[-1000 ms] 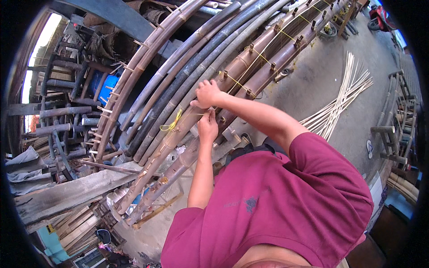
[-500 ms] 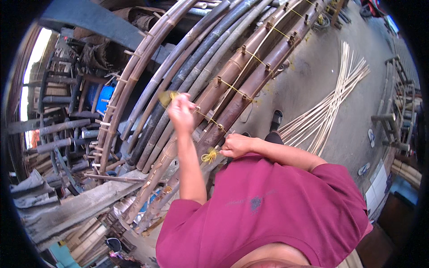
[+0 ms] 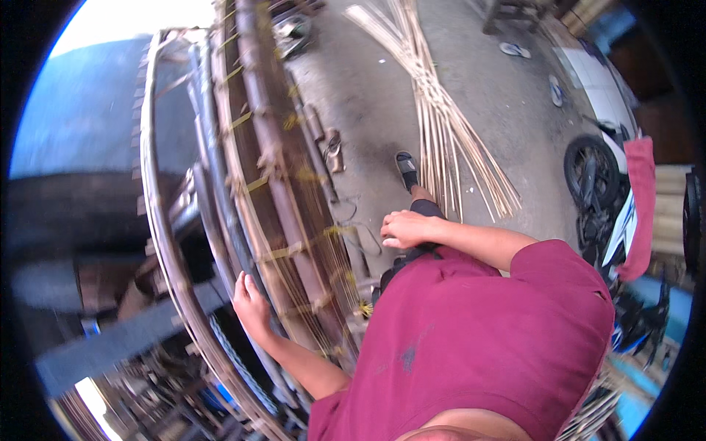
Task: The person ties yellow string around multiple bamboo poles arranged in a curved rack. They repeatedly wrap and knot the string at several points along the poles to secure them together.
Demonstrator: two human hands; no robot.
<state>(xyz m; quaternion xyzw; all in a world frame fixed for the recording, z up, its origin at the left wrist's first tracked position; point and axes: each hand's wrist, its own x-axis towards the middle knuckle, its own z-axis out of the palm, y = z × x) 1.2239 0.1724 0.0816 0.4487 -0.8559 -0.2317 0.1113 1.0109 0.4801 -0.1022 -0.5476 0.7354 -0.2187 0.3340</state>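
Looking down, I see one curved bamboo frame (image 3: 272, 184) lashed with yellow ties, one splayed strip bundle (image 3: 441, 125) on the concrete, one motorbike (image 3: 603, 198). My left hand (image 3: 251, 309) rests flat, fingers together, on the frame; my right hand (image 3: 408, 229) hangs loosely curled, empty, beside it.

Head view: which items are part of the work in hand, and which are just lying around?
In use:
- left hand, resting on the bent bamboo poles
- yellow ties lashing the poles
- right hand, empty, at the thigh

Lying about:
- bundle of thin bamboo strips
- loose sandals
- motorbike
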